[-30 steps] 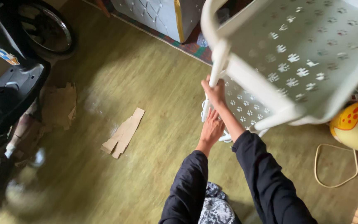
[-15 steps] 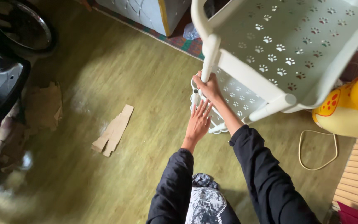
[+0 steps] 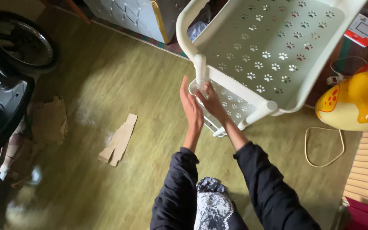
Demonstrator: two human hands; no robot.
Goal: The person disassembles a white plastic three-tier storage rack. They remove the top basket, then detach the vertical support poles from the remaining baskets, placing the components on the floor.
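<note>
**Up close: two hands at the corner post of a white plastic rack**

Right now the person's right hand (image 3: 211, 99) is wrapped around the short white corner post (image 3: 200, 70) of a white plastic tiered rack with paw-print cut-outs (image 3: 277, 47), the fingers closed on the tube just under the upper shelf's rounded rim. The left hand (image 3: 191, 108) is flat and open beside it, palm turned toward the post, fingers straight, gripping nothing; whether it touches the right hand cannot be told. Both arms wear dark sleeves.

The rack stands on the green wood-patterned floor (image 3: 120, 81), its upper shelf tilted toward the camera, a lower perforated shelf (image 3: 231, 108) showing beneath, just behind the hands. A second post (image 3: 256, 115) juts out at the near right corner.

Left of the hands, well apart, a flat scrap of brown cardboard (image 3: 119, 139) lies on the floor, with more crumpled cardboard (image 3: 47, 121) near a black scooter (image 3: 1, 102). To the right sits a yellow toy animal with red spots (image 3: 354, 102), a pale looped cord (image 3: 320, 147) on the floor below it.
</note>
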